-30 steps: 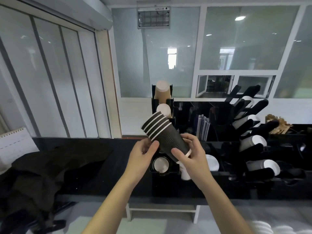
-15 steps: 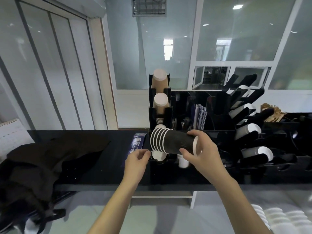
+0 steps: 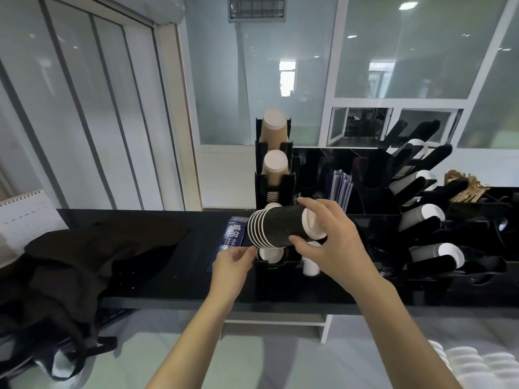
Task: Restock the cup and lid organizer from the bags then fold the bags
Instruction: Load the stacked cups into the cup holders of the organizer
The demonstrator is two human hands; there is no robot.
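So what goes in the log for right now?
right hand: holding black cup stack sideways | left hand: empty, under stack rims | organizer: slot below

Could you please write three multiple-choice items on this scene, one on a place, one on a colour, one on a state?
1. Where does the blue box lie?
A. on the black counter, left of the organizer
B. on the floor
C. inside the dark bag

2. What colour are the cups in the two top slots of the cup tower?
A. black
B. brown
C. green

3. How is the stack of black cups held?
A. upright
B. on its side, rims to the left
C. lying loose on the counter

Key:
1 A, the box rests on the counter.
2 B, the brown cups show white bases.
3 B, the right hand grips it sideways.
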